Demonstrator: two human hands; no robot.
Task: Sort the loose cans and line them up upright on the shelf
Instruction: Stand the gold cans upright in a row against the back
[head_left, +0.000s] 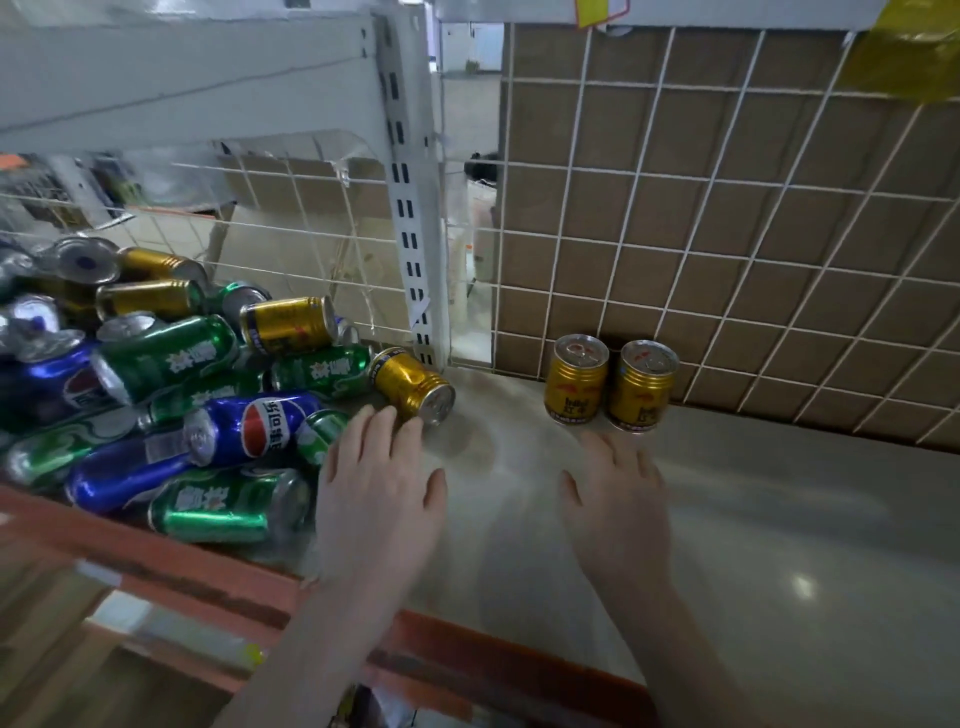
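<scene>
1. Head view, layout: the shelf (753, 519) carries a loose pile of cans (171, 384) on its left side, green, blue and gold mixed, all lying on their sides. Two gold cans (610, 382) stand upright, touching each other, at the back against the wire grid panel (727, 234).
2. Head view, target: one fallen gold can (413, 387) lies on its side at the pile's right edge, just beside the white upright post (410, 208), its end facing the camera.
3. Head view, left hand (379, 493): palm down, fingers straight and spread, holding nothing. Fingertips lie at or just short of the fallen gold can; contact cannot be told for certain.
4. Head view, right hand (618, 499): flat, fingers relaxed and spread, holding nothing, fingertips just in front of the upright pair, not touching.
5. Judgement, step in hand: likely picking up the fallen gold can to extend the gold row.
6. Judgement, method: wrap the grip around the can's side wall, not its end, so it can be turned upright in one wrist motion. Lift clear of the pile first; the green can (319, 371) beside it may roll.
7. Judgement, placement: set it down beside the upright pair, touching, same line along the grid; lower gently so the standing cans are not knocked.
</scene>
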